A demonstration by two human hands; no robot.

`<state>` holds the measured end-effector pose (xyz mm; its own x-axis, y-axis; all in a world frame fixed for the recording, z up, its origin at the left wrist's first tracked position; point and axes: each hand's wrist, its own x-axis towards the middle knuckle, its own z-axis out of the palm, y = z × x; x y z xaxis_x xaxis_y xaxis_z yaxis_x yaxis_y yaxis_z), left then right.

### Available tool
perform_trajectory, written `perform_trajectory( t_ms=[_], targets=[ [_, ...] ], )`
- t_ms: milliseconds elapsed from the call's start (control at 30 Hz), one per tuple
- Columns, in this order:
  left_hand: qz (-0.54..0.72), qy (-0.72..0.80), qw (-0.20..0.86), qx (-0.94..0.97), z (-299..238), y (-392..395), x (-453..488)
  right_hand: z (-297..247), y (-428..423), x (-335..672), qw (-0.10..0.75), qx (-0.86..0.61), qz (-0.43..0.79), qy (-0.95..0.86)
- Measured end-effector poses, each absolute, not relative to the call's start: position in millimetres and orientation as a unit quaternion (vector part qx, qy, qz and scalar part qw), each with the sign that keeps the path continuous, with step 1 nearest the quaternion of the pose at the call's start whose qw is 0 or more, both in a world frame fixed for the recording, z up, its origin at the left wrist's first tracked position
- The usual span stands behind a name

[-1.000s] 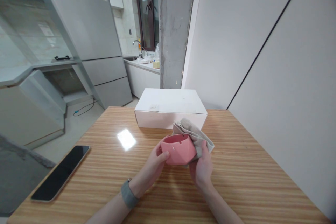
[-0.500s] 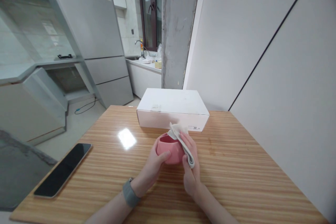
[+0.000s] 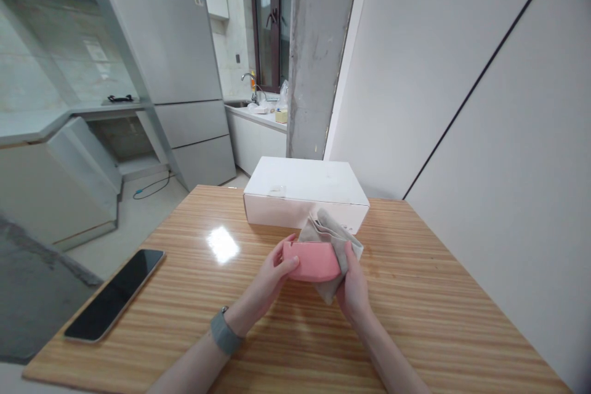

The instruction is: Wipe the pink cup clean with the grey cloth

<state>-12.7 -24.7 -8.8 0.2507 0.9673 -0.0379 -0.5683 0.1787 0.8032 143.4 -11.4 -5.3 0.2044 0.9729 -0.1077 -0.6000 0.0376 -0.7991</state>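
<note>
A pink faceted bowl (image 3: 311,261) is held just above the wooden table (image 3: 438,320), near its middle. My left hand (image 3: 272,277) grips the bowl's left side, fingers curled round its rim. My right hand (image 3: 353,286) holds a beige cloth (image 3: 330,237) against the bowl's right side and underside. The cloth bunches up behind the bowl and hangs a little below it. A grey band sits on my left wrist (image 3: 224,332).
A white flat box (image 3: 305,191) lies on the table just behind the bowl. A black phone (image 3: 115,301) rests face up near the table's left edge. A white wall stands along the right; a fridge (image 3: 157,43) and kitchen counter lie beyond the table.
The bowl has been turned in my hands. My right hand, which half a second ago pressed the cloth over the bowl's front and rim, now holds it at the bowl's right side and underside.
</note>
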Motion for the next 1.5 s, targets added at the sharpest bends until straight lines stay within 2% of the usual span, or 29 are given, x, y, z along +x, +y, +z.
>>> perform_trajectory(
  t_ms=[300,367,633,833,1067,1500],
  targets=[
    [0.568,0.320,0.676,0.342,1,-26,-16,-1,-15,141,0.600,-0.390,0.676,-0.176],
    [0.578,0.334,0.670,0.324,1,-27,-13,-1,-15,138,0.603,-0.379,0.684,-0.158],
    [0.509,0.321,0.738,0.306,-7,-25,-4,-4,-16,133,0.673,-0.378,0.618,-0.152],
    [0.463,0.341,0.708,0.410,-4,-32,-9,-2,-14,141,0.673,-0.396,0.606,-0.154],
    [0.413,0.363,0.683,0.481,-12,-32,-10,0,-20,144,0.623,-0.398,0.627,-0.246],
    [0.494,0.355,0.663,0.437,-5,-36,0,-14,-40,132,0.640,-0.422,0.521,-0.375]
  ],
)
